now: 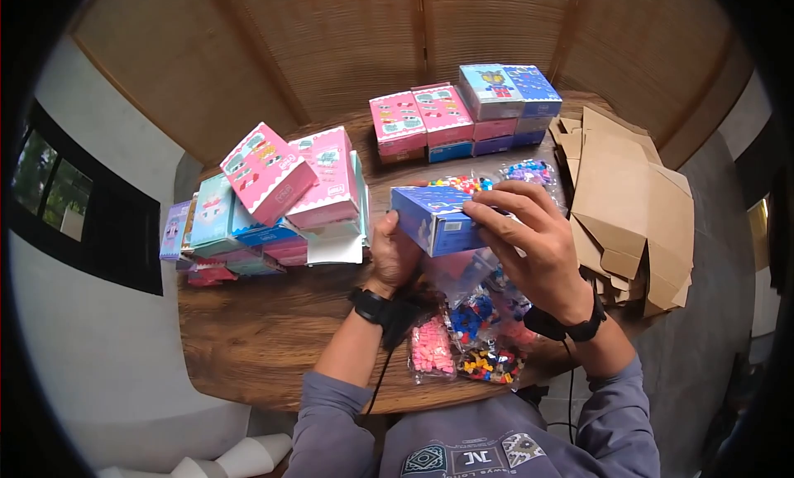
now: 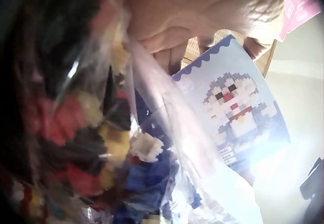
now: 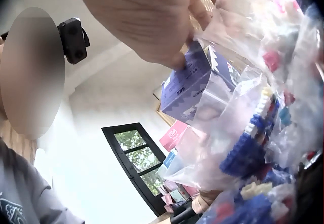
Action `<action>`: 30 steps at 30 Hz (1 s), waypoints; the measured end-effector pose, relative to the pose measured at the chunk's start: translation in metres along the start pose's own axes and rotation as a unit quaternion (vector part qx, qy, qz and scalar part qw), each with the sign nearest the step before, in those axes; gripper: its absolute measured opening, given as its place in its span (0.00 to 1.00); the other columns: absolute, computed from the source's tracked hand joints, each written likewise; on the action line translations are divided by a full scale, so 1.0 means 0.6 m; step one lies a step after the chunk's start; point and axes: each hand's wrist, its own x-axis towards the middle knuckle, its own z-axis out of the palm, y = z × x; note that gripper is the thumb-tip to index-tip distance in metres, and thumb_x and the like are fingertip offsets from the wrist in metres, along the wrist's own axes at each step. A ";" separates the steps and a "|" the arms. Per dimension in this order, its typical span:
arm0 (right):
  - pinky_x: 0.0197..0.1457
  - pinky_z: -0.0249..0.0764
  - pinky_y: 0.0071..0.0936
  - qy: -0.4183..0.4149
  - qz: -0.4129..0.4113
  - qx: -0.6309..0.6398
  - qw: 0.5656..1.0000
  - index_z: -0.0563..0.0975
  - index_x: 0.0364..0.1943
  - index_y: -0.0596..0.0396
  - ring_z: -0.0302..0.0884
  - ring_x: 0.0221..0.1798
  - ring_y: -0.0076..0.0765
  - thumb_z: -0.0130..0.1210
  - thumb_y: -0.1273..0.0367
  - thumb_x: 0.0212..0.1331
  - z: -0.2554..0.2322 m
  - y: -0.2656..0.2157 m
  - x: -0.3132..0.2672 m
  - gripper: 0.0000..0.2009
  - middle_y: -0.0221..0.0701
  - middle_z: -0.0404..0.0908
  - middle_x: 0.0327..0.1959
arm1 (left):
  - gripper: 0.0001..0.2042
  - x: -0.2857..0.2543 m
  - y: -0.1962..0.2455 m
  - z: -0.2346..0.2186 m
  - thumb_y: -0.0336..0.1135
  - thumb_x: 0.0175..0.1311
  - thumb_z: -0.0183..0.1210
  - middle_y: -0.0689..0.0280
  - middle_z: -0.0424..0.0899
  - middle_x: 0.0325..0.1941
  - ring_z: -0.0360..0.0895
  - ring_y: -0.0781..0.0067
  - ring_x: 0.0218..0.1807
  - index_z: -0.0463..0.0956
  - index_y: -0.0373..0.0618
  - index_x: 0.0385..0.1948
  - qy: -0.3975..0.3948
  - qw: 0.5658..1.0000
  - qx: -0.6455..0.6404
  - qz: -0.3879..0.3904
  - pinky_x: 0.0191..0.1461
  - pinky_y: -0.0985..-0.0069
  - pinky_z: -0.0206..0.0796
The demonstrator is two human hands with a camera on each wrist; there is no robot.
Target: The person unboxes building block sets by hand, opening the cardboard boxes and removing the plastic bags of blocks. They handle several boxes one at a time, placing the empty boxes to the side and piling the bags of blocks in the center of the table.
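Both hands hold a small blue cardboard box (image 1: 434, 222) above the table. The left hand (image 1: 392, 253) grips its left end, thumb on the near side. At the opposite end, the right hand (image 1: 536, 248) holds the box with its fingers over the top edge. A blocky blue-and-white figure is printed on the box (image 2: 238, 107) in the left wrist view. Under the hands lie clear plastic bags of small building bricks: a pink bag (image 1: 432, 347), a blue bag (image 1: 473, 314) and a black-and-yellow bag (image 1: 490, 365).
Pink and blue boxes (image 1: 331, 180) are piled at the left. Another row of stacked boxes (image 1: 422, 118) stands at the back. Flattened brown cardboard (image 1: 616, 197) lies along the right side of the wooden table (image 1: 265, 337). More brick bags (image 1: 529, 172) lie behind the held box.
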 end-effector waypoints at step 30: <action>0.68 0.64 0.40 -0.018 0.107 0.527 0.843 0.82 0.49 0.59 0.71 0.64 0.46 0.62 0.73 0.56 -0.105 -0.018 -0.045 0.16 0.46 0.77 0.58 | 0.33 -0.078 0.074 0.189 0.51 0.73 0.41 0.56 0.55 0.76 0.58 0.60 0.74 0.43 0.46 0.74 -0.071 0.996 0.045 -0.004 0.76 0.60 0.50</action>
